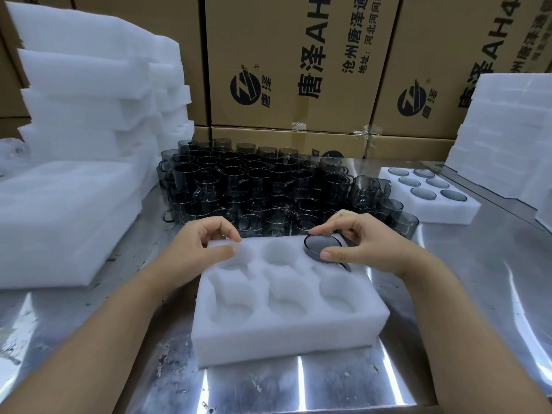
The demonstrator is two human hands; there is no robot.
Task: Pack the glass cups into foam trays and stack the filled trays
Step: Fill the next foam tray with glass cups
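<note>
Pinching the rim of a smoked glass cup, the right hand holds it at the upper right pocket of the tray. The tray is a white foam block with six pockets and lies at frame centre on the steel counter.

Right grip: thumb on the near side of the rim, forefinger on the far side, both pressed to the glass. The cup sits partly in its pocket, with the rim above the foam.

Left grip: the left hand pinches the tray's upper left corner between thumb and forefinger.

Behind the tray, at mid-frame, a dense block of cups stands on the counter, apparently in two layers. A filled tray with six cups seated lies at the right of the frame, just beside that block and apart from the centre tray.

Foam stacks rise at the upper left and along the right edge. Printed cartons fill the top of the frame.
</note>
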